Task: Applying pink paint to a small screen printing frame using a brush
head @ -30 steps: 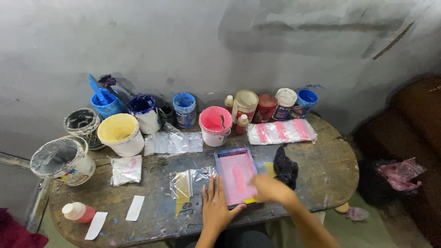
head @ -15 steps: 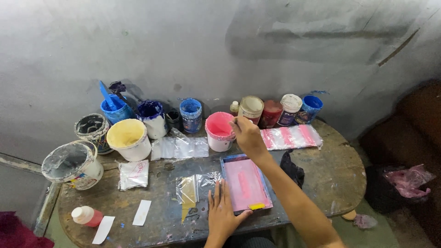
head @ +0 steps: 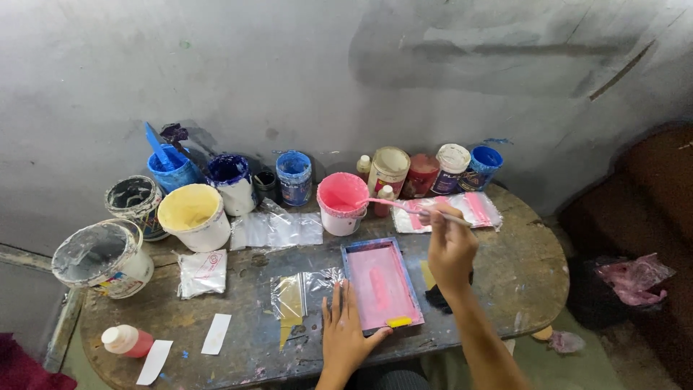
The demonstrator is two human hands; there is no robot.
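Pink ink being fetched: right hand (head: 451, 249) pinches a stick (head: 404, 207) dipped in the pink tub (head: 339, 204) mid-bench, left hand (head: 345, 334) spread flat steadying the framed screen (head: 380, 283) at the front edge; carrying ink over needs a level, drip-free stick.

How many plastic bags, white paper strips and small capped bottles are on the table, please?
Plastic bags: 4
White paper strips: 2
Small capped bottles: 3
Total: 9
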